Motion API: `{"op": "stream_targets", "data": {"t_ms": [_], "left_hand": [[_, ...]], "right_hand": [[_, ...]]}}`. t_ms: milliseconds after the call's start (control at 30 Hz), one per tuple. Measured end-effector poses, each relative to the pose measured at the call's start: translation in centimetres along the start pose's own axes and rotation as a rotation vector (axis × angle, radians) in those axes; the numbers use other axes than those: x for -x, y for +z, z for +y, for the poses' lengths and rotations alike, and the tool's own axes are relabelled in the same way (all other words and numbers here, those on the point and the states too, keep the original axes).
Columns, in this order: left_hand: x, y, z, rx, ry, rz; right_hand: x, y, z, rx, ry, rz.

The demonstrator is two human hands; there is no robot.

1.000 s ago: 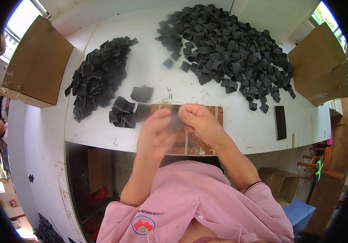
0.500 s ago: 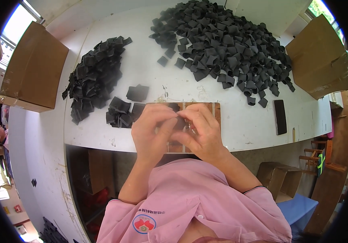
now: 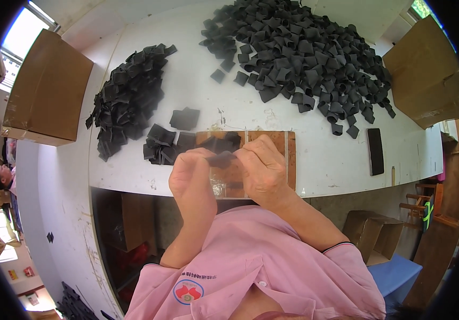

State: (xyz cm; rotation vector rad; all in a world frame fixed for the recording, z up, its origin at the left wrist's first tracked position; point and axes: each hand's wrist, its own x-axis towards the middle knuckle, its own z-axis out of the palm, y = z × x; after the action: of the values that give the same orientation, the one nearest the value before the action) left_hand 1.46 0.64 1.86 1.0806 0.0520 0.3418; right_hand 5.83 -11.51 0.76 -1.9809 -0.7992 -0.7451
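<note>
My left hand (image 3: 188,173) and my right hand (image 3: 264,166) pinch opposite ends of a small black fabric piece (image 3: 221,159). The piece spans the gap between them, above a brown board (image 3: 289,160) crossed by pale tape strips. Both sets of fingers are closed; part of the piece is hidden in them. Other black pieces (image 3: 224,142) lie on the board's far left part, just beyond my fingers. Left of the board is a small cluster of flat black pieces (image 3: 160,146), with another flat piece (image 3: 184,118) behind it.
A large heap of curled black pieces (image 3: 304,53) covers the back right of the white table (image 3: 187,64). A longer pile of flat ones (image 3: 131,90) lies at the left. Cardboard boxes stand at the left (image 3: 48,85) and right (image 3: 427,74). A phone (image 3: 375,151) rests at the right.
My hands have drawn slightly apart, so the black piece now shows stretched out between them. Before, the fingers were close together around it. The view has shifted slightly.
</note>
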Motion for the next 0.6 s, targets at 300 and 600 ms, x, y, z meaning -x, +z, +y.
{"op": "stream_targets", "data": {"t_ms": [300,600], "left_hand": [[-2.1,-0.7,0.5,-0.568,0.240,-0.241],[-1.4,-0.6,0.5,-0.350,0.090,-0.133]], "right_hand": [[-0.3,-0.4,0.3,-0.025,0.052,-0.072],[-1.4,-0.9,-0.1,-0.009,0.041,-0.084]]}}
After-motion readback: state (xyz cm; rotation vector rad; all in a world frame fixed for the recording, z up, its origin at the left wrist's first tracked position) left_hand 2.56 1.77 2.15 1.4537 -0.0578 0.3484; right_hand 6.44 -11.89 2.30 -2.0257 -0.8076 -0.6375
